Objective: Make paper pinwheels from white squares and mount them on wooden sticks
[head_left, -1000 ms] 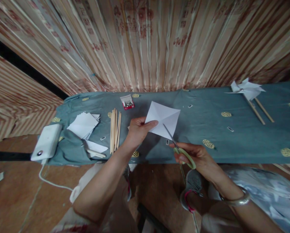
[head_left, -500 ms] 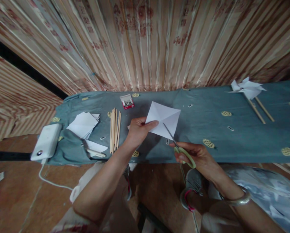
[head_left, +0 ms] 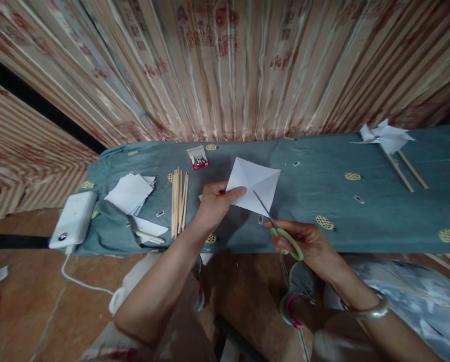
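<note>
A white square of paper point(head_left: 255, 178) with diagonal creases is pinched at its left corner by my left hand point(head_left: 216, 202), thumb on top. My right hand point(head_left: 303, 244) is closed round the green handles of a pair of scissors point(head_left: 287, 241). The scissors' blades reach up and left over the lower corner of the paper, their tip near its middle. Left of my left hand lie several wooden sticks point(head_left: 178, 201) side by side. An open red and white box point(head_left: 199, 160) of small metal pieces stands behind them.
On the green cloth point(head_left: 303, 193), a stack of white paper point(head_left: 128, 193) lies left, near a white power bank point(head_left: 73, 218) with a cable. A light-handled tool point(head_left: 149, 237) lies by the stack. White pinwheels point(head_left: 388, 138) on sticks lie far right. A striped curtain point(head_left: 225, 75) hangs behind.
</note>
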Demonstrator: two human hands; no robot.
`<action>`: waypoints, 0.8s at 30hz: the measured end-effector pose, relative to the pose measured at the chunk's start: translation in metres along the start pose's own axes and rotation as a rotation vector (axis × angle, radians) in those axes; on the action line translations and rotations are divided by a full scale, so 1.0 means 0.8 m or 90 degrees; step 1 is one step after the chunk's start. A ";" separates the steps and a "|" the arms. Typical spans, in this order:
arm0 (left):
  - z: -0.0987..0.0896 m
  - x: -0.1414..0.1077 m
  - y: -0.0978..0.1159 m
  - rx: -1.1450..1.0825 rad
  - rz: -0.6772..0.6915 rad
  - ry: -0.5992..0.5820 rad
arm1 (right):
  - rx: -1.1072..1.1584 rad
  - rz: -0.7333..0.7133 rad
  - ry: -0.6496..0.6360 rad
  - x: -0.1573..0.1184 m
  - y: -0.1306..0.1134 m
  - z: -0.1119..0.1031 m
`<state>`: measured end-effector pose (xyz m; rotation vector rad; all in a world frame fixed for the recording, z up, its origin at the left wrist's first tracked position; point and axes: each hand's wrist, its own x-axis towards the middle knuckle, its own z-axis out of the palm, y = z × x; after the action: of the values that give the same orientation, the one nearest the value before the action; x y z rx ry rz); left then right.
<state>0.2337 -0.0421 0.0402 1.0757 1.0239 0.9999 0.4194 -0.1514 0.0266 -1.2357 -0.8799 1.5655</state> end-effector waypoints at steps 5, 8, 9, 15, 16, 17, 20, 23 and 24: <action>0.000 -0.001 0.000 -0.002 0.003 -0.005 | -0.006 0.003 0.002 0.000 0.000 0.001; 0.000 -0.001 0.000 0.005 -0.001 0.003 | -0.029 0.000 -0.011 -0.001 0.000 0.000; 0.001 -0.001 -0.001 0.005 -0.003 0.006 | -0.037 0.003 -0.019 -0.001 -0.001 0.000; -0.001 0.002 -0.002 -0.001 0.004 0.011 | -0.087 0.035 -0.054 -0.001 -0.002 -0.006; -0.003 0.003 -0.001 -0.003 0.007 0.014 | -0.098 0.036 -0.060 -0.002 -0.002 -0.008; -0.004 0.004 0.000 -0.006 0.008 0.018 | -0.110 0.037 -0.067 -0.002 -0.002 -0.010; -0.010 0.006 0.004 -0.014 0.014 0.041 | -0.136 0.056 -0.101 -0.003 -0.005 -0.019; -0.017 0.007 0.008 -0.012 0.021 0.057 | -0.143 0.080 -0.110 -0.002 -0.011 -0.028; -0.018 0.007 0.009 -0.012 0.022 0.057 | -0.140 0.078 -0.092 -0.001 -0.013 -0.032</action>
<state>0.2198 -0.0326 0.0439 1.0442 1.0700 1.0912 0.4465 -0.1494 0.0306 -1.3643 -1.1113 1.7072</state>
